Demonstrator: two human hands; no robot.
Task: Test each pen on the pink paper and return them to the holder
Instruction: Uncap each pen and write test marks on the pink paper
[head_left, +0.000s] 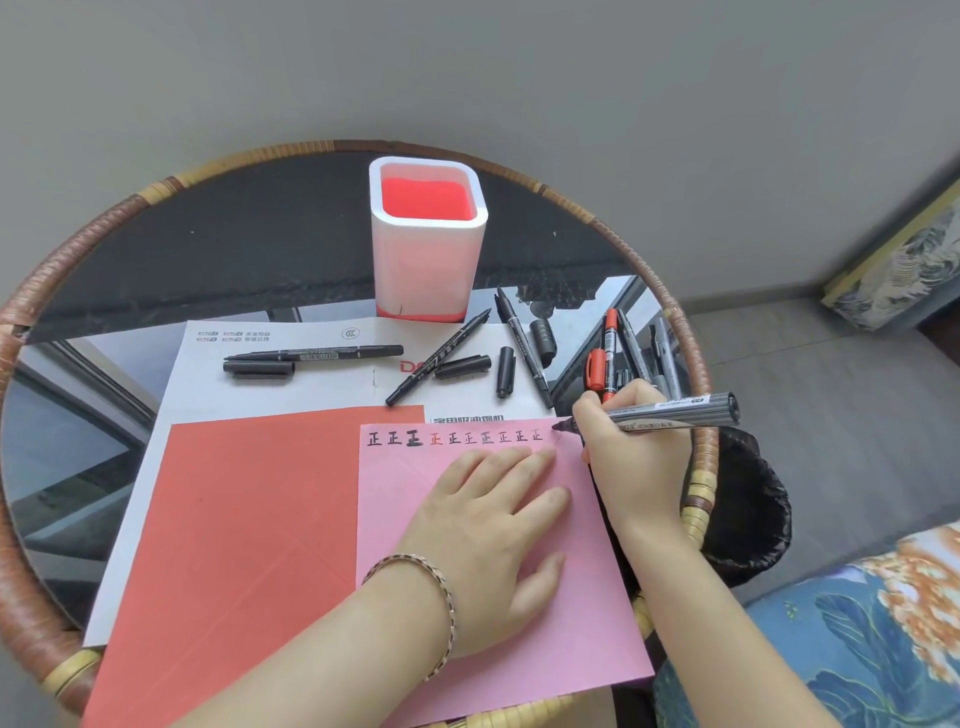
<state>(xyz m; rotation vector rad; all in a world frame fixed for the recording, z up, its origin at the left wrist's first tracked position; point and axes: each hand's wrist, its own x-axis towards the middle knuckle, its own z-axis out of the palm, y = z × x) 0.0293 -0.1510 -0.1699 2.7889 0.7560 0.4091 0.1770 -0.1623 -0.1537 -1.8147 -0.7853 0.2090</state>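
Note:
The pink paper (519, 623) lies at the table's front right, with a row of written marks (454, 438) along its top edge. My left hand (493, 525) presses flat on it, fingers spread. My right hand (631, 457) grips a grey marker (675, 410), whose tip touches the paper's top right corner just past the last mark. The white holder with a red inside (428, 239) stands upright at the back centre; I see no pens in it. Several uncapped black pens (317, 355) and loose caps (506, 371) lie in front of it.
A red sheet (249, 519) and a white printed sheet (291, 384) lie under the pink paper. A red pen (609, 353) and grey markers (662, 353) lie by the round table's woven right rim (698, 364). A black bin (748, 499) sits beyond the rim.

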